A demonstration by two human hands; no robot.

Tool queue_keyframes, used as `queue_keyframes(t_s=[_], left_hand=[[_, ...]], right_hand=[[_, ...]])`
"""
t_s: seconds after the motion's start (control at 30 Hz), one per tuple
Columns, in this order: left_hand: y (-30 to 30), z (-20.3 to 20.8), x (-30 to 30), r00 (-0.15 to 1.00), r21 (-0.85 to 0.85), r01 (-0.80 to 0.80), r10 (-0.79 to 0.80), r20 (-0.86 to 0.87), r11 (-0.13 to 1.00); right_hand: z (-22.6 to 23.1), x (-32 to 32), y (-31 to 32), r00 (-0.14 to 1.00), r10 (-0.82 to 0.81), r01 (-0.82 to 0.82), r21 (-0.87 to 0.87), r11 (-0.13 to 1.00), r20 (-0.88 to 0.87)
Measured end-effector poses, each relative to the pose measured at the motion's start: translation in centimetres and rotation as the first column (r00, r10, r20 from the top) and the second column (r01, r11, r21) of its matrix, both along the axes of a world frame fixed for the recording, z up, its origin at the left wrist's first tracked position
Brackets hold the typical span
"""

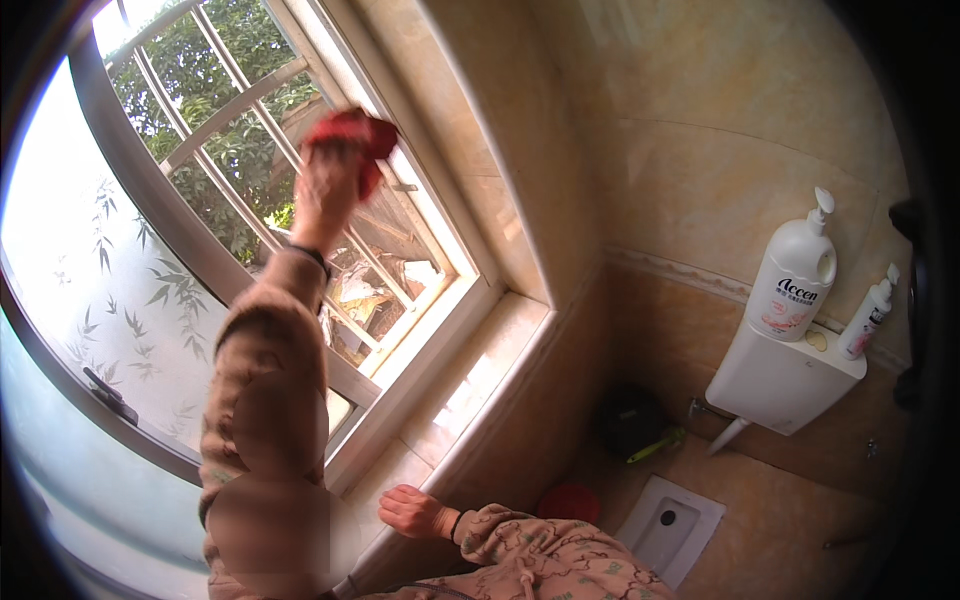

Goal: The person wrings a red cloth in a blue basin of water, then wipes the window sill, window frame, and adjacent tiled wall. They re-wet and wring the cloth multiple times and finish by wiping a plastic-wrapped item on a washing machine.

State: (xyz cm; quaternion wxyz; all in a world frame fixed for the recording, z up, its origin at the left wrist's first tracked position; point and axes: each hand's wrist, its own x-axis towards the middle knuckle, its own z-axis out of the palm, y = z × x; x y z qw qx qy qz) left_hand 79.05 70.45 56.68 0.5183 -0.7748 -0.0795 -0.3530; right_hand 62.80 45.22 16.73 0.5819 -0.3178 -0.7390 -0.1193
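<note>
From my remote seat I see the left hand [325, 195] raised toward eleven o'clock, its fingers clamped together on a red cloth [352, 137] that bunches out above and to the right of the knuckles and lies against the window pane [240, 150]. The cloth sits near the top of the open view through the window, in front of white bars [215, 110] and green leaves outside. The left sleeve, tan and patterned, runs down from the wrist toward seven o'clock. The right hand [410, 512] is low, near six o'clock, resting on the pale stone window sill [470, 385] with its fingers curled loosely and nothing between them. To the left, around nine o'clock, a frosted window panel [90, 290] printed with bamboo leaves stands beside the clear pane. Off at three o'clock, well apart from both hands, a white cistern [775, 375] is mounted on the beige tiled wall, with a large white pump bottle [797, 275] and a smaller white bottle [868, 315] standing on top of it. Below, toward five o'clock, a white squat toilet pan [668, 525] is set in the floor, with a red object [570, 500] just beside it that I cannot make out.
</note>
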Motion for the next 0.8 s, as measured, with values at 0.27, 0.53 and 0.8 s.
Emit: queue_keyframes(t_s=[0.27,0.53,0.8], left_hand=[[0.4,5.2,7.2,0.988,-0.071,0.110,-0.101,0.117,0.991],[-1.1,-9.3,10.8,0.996,-0.102,0.076,-0.072,0.045,0.992],[-2.5,-28.5,7.9,0.967,-0.386,-0.044,-0.058,-0.249,0.922]], right_hand=[[0.1,-0.1,0.1,0.999,-0.035,0.037,0.059,0.998,-0.030],[-0.1,0.1,0.1,0.999,-0.029,0.030,0.049,0.998,-0.019],[-0.5,0.9,-0.5,0.997,0.015,-0.014,-0.008,1.000,0.073]])
